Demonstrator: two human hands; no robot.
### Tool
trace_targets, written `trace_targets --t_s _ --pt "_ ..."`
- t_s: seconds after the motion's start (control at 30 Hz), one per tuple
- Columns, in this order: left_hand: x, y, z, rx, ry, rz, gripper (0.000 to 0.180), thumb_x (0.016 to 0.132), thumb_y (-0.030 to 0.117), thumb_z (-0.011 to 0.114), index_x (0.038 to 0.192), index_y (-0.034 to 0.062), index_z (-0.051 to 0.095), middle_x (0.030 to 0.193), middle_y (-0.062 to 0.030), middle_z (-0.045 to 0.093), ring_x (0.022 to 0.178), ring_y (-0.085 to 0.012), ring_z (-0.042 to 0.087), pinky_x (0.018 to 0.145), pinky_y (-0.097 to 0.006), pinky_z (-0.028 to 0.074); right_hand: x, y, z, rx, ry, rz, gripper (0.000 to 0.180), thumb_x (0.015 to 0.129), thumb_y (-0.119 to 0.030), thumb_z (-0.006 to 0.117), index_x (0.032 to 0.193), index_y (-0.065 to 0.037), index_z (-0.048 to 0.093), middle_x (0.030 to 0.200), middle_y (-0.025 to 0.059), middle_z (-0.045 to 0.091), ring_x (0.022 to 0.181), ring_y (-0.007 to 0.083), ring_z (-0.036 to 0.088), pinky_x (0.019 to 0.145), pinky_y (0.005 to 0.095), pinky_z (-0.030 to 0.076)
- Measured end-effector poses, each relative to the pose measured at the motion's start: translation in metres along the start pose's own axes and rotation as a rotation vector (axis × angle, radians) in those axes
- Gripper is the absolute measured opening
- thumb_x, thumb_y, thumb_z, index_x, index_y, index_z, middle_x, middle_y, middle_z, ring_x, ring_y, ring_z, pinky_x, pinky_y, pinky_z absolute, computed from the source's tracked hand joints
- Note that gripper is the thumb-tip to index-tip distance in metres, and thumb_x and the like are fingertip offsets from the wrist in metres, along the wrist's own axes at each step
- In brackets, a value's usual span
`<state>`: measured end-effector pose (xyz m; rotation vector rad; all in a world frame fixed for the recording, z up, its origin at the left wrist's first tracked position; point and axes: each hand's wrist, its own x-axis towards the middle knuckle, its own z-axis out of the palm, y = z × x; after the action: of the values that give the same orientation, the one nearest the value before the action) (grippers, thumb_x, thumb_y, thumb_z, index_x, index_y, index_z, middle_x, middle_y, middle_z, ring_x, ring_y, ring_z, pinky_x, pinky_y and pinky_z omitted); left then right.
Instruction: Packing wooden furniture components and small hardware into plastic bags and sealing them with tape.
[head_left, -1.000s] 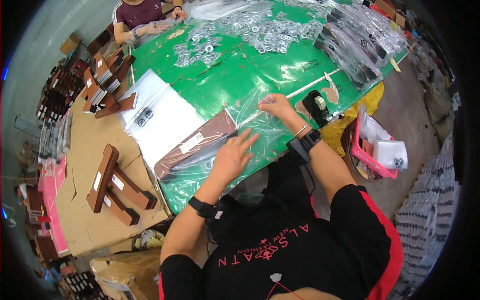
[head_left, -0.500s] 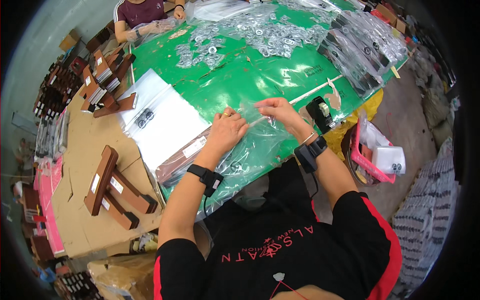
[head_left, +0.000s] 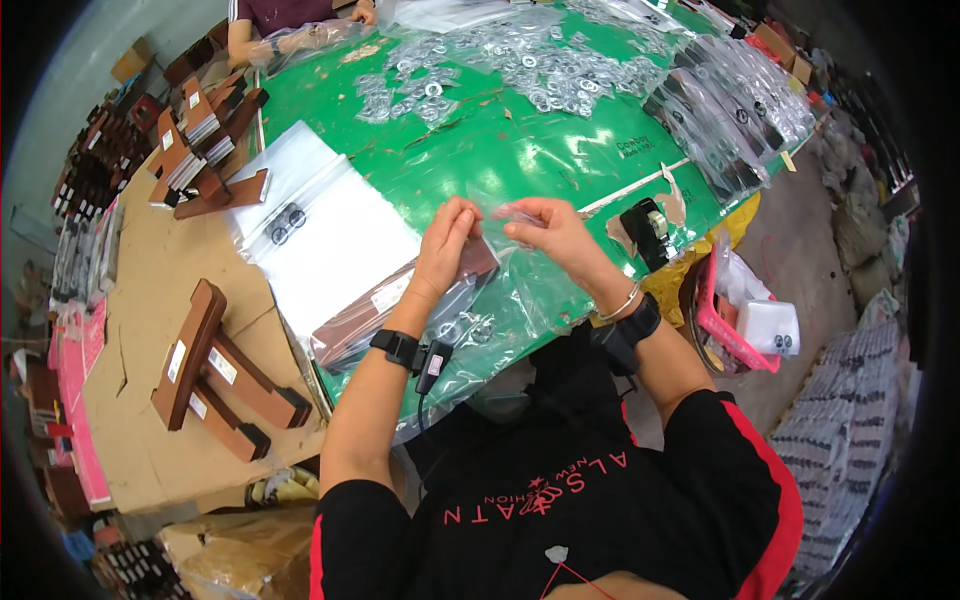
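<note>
My left hand (head_left: 447, 240) and my right hand (head_left: 548, 232) are raised close together over the green table (head_left: 520, 160), both pinching the top edge of a small clear plastic bag (head_left: 500, 250). Under the hands lies a long brown flat piece (head_left: 400, 300) inside clear wrapping, among a heap of clear bags (head_left: 490, 310) at the table's near edge. Small metal rings (head_left: 450, 330) show through the plastic near my left wrist. Each wrist carries a black band.
A stack of white bags (head_left: 330, 235) with two black rings lies left. Brown wooden pieces (head_left: 220, 370) rest on cardboard further left. Bagged metal rings (head_left: 540, 70) cover the far table. A black tape dispenser (head_left: 648, 228) and a pink basket (head_left: 740, 310) are right. Another person (head_left: 290, 20) sits across.
My hands came up off the heap of bags and drew together; they now hold one small clear bag between them above the brown piece.
</note>
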<state>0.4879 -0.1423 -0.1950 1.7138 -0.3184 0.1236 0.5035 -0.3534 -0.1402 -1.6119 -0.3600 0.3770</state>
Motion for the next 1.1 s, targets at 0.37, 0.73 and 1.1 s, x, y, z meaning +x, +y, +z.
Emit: trace_targets --t_s 0.37,0.73,1.1 --pt "-0.006 0.017 -0.001 -0.413 0.379 0.031 0.042 0.107 0.041 0.034 0.124 0.0082 0.054 0.134 -0.0108 0.056 0.134 -0.0232 0.046 0.117 -0.038 0.028 -0.015 0.02 0.117 -0.517 0.224 -0.317 0.015 0.083 -0.004 0.062 0.097 0.0 0.065 0.091 0.0178 0.066 0.086 0.0377 0.065 0.075 0.0463 0.051" --pt "-0.049 0.069 -0.002 0.611 0.344 0.288 0.036 0.104 0.027 0.042 0.114 0.0075 0.071 0.109 -0.0093 0.07 0.108 -0.0274 0.06 0.102 -0.039 0.04 -0.021 0.046 0.13 -0.668 0.285 -0.439 0.02 0.086 -0.004 0.06 0.105 0.0 0.054 0.104 0.019 0.06 0.097 0.0385 0.061 0.078 0.0483 0.051" --pt "-0.069 0.031 -0.023 0.517 0.213 0.081 0.036 0.102 0.033 0.046 0.123 0.017 0.071 0.102 -0.0017 0.075 0.09 -0.0217 0.059 0.087 -0.037 0.039 -0.15 0.0 0.053 -0.869 0.112 -0.586 0.075 0.076 -0.023 0.081 0.141 -0.005 0.047 0.132 0.0143 0.058 0.12 0.0349 0.056 0.106 0.0482 0.038"
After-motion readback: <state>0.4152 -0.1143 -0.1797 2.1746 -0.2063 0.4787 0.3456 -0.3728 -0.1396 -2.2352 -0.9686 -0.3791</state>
